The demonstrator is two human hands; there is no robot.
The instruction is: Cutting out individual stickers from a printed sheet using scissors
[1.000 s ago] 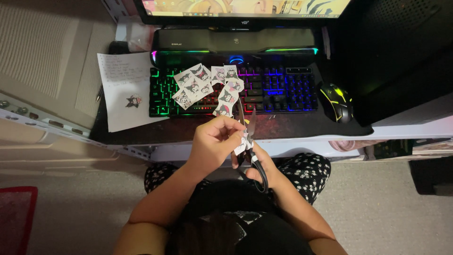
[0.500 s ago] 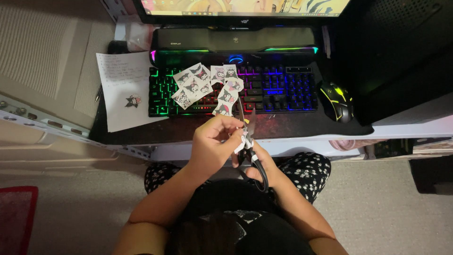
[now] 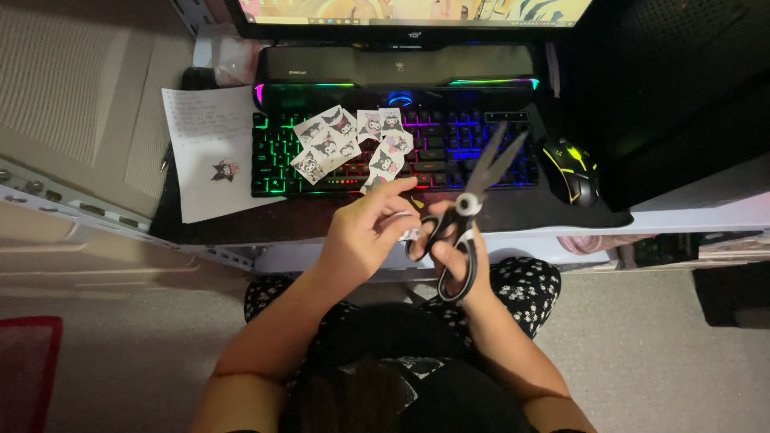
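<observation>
My right hand (image 3: 455,255) grips black-handled scissors (image 3: 472,202), whose blades are spread apart and point up and away over the keyboard. My left hand (image 3: 366,232) pinches a small paper cutout (image 3: 409,233) just left of the scissor handles, mostly hidden by the fingers. Both hands hover above my lap, in front of the desk edge. Several cut sticker pieces (image 3: 349,144) with a cartoon figure lie on the lit keyboard (image 3: 449,152).
A white sheet (image 3: 208,152) with writing and one sticker lies left of the keyboard. A black mouse (image 3: 573,170) with yellow-green light sits to the right. A soundbar (image 3: 397,68) and monitor (image 3: 409,12) stand behind. A red mat (image 3: 24,373) is on the floor at left.
The scissors have swung up out from under my left hand; their blades now point upward, spread wide. The paper cutout stays pinched in my left hand.
</observation>
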